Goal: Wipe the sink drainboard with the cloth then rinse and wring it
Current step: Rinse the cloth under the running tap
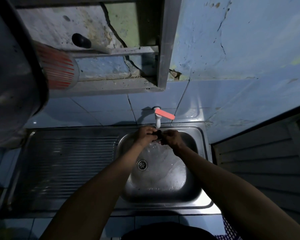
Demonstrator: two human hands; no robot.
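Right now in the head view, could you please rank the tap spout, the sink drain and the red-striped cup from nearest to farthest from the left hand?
1. Tap spout, just above-right of the left hand.
2. Sink drain, below in the basin.
3. Red-striped cup, far upper left.

Red-striped cup (59,70) on metal shelf (121,84), blue tiled wall (100,108).

A small dark cloth (157,134), bunched into a wet wad, sits just under the spout of the white plastic tap with a pink lever handle (157,116), above the far edge of the stainless steel sink basin (192,179). Water lies spread over the basin floor around the round metal drain (142,164). Left of the basin lies the ribbed stainless steel drainboard (73,161), flat and dimly lit.
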